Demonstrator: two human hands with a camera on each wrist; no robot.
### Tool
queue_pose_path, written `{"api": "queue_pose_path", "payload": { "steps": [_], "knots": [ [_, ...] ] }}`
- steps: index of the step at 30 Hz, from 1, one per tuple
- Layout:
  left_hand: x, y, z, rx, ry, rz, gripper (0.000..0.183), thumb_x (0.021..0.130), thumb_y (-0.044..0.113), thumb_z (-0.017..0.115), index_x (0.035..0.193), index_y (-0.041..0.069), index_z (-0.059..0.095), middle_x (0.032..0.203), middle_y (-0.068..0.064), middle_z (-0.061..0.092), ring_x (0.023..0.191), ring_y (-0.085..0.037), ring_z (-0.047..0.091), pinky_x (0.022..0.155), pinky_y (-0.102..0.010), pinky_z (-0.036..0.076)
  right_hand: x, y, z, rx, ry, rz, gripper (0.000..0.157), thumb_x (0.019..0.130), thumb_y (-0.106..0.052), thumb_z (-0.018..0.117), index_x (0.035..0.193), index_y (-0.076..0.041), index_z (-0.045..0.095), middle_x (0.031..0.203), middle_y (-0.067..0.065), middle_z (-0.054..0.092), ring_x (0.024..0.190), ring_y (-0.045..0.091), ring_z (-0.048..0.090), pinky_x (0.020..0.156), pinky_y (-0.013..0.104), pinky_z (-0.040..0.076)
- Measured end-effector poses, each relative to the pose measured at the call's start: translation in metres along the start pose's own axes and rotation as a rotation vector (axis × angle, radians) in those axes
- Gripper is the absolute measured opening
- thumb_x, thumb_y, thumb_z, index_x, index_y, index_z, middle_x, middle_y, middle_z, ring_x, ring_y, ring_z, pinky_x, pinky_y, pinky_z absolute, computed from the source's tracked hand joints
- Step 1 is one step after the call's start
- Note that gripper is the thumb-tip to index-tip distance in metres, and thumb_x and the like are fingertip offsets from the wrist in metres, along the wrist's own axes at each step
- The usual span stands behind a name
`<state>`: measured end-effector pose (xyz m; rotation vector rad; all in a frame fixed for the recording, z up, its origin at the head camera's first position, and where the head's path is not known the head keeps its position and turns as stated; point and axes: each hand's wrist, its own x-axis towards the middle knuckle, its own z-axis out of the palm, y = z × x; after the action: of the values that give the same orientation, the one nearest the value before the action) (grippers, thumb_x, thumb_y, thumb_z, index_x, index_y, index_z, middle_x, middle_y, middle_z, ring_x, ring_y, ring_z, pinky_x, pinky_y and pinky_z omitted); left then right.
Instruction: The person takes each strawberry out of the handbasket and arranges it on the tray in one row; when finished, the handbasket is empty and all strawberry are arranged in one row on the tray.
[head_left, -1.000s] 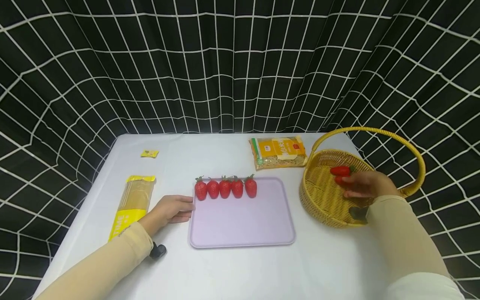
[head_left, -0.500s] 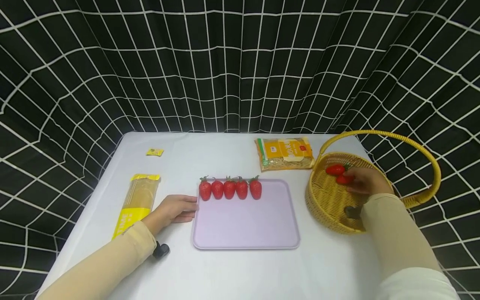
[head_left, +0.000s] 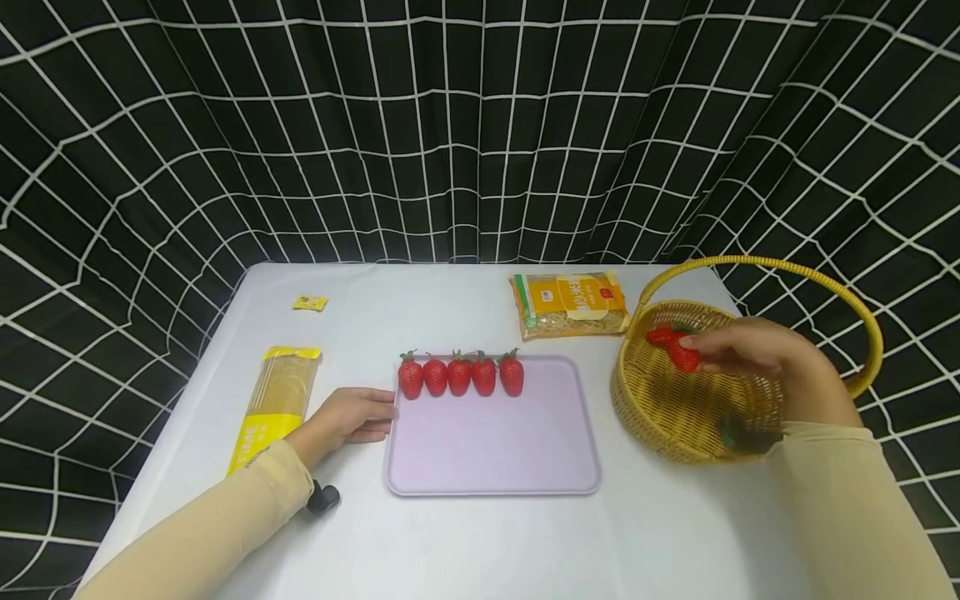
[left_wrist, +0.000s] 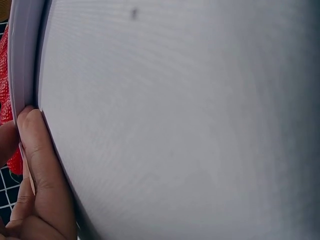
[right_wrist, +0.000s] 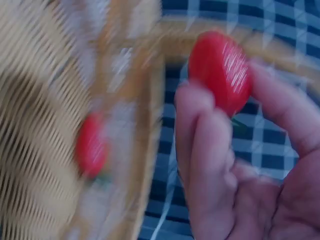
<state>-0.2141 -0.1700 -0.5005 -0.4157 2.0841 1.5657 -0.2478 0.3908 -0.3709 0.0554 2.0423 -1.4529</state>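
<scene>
My right hand (head_left: 750,354) pinches a red strawberry (head_left: 684,357) (right_wrist: 221,70) between thumb and fingers, raised above the yellow wicker basket (head_left: 660,417). Another strawberry (head_left: 660,336) (right_wrist: 91,149) lies inside the basket. My left hand (head_left: 347,417) rests on the table with its fingertips (left_wrist: 35,150) against the left rim of the lilac tray (head_left: 491,454) (left_wrist: 22,55). Several strawberries (head_left: 460,376) stand in a row along the tray's far edge.
A yellow spaghetti packet (head_left: 273,396) lies left of my left hand. A bag of noodles (head_left: 572,303) sits behind the tray, beside the basket. A small yellow sachet (head_left: 310,302) lies at the far left. A black grid curtain surrounds the white table (head_left: 450,542).
My right hand has lifted out of the basket with one strawberry pinched in it and moved up and slightly right. My left hand has stayed at the tray's rim.
</scene>
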Motion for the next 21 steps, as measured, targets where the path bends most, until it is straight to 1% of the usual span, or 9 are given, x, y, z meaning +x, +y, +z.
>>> {"api": "queue_pose_path", "payload": {
  "steps": [2, 4, 7, 10, 12, 14, 16, 18, 21],
  "knots": [
    [0.000, -0.001, 0.000, -0.003, 0.001, -0.003, 0.046, 0.089, 0.013, 0.072, 0.131, 0.001, 0.059, 0.109, -0.014, 0.069, 0.085, -0.022, 0.071, 0.073, -0.032, 0.060, 0.003, -0.009, 0.028, -0.085, -0.063, -0.080, 0.019, 0.100, -0.013, 0.056, 0.101, 0.003, 0.066, 0.098, 0.009, 0.068, 0.089, 0.016, 0.066, 0.085, 0.032, 0.057],
    [-0.001, 0.000, 0.000, -0.001, 0.000, 0.000, 0.046, 0.089, 0.013, 0.072, 0.131, 0.001, 0.059, 0.109, -0.015, 0.069, 0.085, -0.022, 0.071, 0.073, -0.032, 0.060, 0.014, -0.016, 0.062, -0.169, -0.062, -0.122, 0.023, 0.097, -0.015, 0.062, 0.102, 0.007, 0.064, 0.099, 0.012, 0.066, 0.090, 0.021, 0.066, 0.086, 0.035, 0.057],
    [-0.001, 0.000, 0.000, -0.004, 0.011, -0.002, 0.045, 0.088, 0.012, 0.072, 0.131, 0.001, 0.060, 0.108, -0.014, 0.069, 0.084, -0.021, 0.071, 0.073, -0.032, 0.060, 0.044, -0.020, 0.113, -0.269, 0.023, -0.088, 0.033, 0.090, -0.025, 0.071, 0.099, 0.007, 0.065, 0.097, 0.013, 0.067, 0.088, 0.023, 0.065, 0.085, 0.036, 0.057],
    [-0.001, 0.000, 0.000, -0.004, 0.016, 0.004, 0.045, 0.088, 0.012, 0.072, 0.130, 0.001, 0.060, 0.108, -0.014, 0.069, 0.084, -0.021, 0.071, 0.072, -0.032, 0.061, 0.077, -0.019, 0.150, -0.288, 0.172, -0.009, 0.034, 0.085, -0.028, 0.076, 0.095, 0.003, 0.068, 0.093, 0.012, 0.069, 0.085, 0.024, 0.066, 0.084, 0.037, 0.057],
    [-0.001, -0.001, 0.000, -0.015, 0.016, 0.005, 0.044, 0.088, 0.012, 0.072, 0.130, 0.001, 0.060, 0.108, -0.014, 0.069, 0.084, -0.021, 0.071, 0.073, -0.033, 0.061, 0.094, -0.016, 0.164, -0.300, 0.265, 0.024, 0.031, 0.085, -0.026, 0.076, 0.093, 0.003, 0.067, 0.090, 0.012, 0.070, 0.082, 0.025, 0.067, 0.081, 0.037, 0.057],
    [0.000, -0.003, 0.001, -0.019, 0.011, 0.010, 0.045, 0.088, 0.011, 0.072, 0.130, 0.001, 0.060, 0.109, -0.014, 0.069, 0.084, -0.021, 0.071, 0.073, -0.033, 0.061, 0.107, -0.012, 0.171, -0.319, 0.317, 0.049, 0.028, 0.086, -0.024, 0.075, 0.092, 0.003, 0.067, 0.087, 0.012, 0.069, 0.078, 0.025, 0.067, 0.077, 0.036, 0.057],
    [0.000, -0.003, 0.001, -0.026, 0.012, 0.010, 0.045, 0.088, 0.011, 0.072, 0.130, 0.001, 0.060, 0.108, -0.014, 0.069, 0.084, -0.021, 0.071, 0.073, -0.034, 0.061, 0.115, -0.010, 0.175, -0.351, 0.339, 0.075, 0.027, 0.087, -0.023, 0.073, 0.093, 0.002, 0.067, 0.084, 0.011, 0.069, 0.075, 0.024, 0.066, 0.073, 0.035, 0.056],
    [0.001, -0.003, 0.002, -0.022, 0.018, 0.009, 0.045, 0.088, 0.011, 0.072, 0.130, 0.001, 0.060, 0.107, -0.013, 0.070, 0.084, -0.021, 0.071, 0.073, -0.034, 0.061, 0.121, -0.009, 0.176, -0.350, 0.334, 0.084, 0.026, 0.089, -0.022, 0.072, 0.095, 0.003, 0.067, 0.082, 0.011, 0.069, 0.073, 0.023, 0.066, 0.071, 0.033, 0.057],
    [0.000, -0.001, 0.001, -0.018, 0.024, 0.010, 0.044, 0.088, 0.010, 0.072, 0.129, 0.000, 0.061, 0.104, -0.012, 0.070, 0.083, -0.021, 0.071, 0.072, -0.033, 0.061, 0.126, -0.010, 0.177, -0.337, 0.313, 0.064, 0.026, 0.090, -0.020, 0.070, 0.097, 0.005, 0.067, 0.080, 0.012, 0.069, 0.069, 0.022, 0.068, 0.067, 0.031, 0.058]
  ]
}}
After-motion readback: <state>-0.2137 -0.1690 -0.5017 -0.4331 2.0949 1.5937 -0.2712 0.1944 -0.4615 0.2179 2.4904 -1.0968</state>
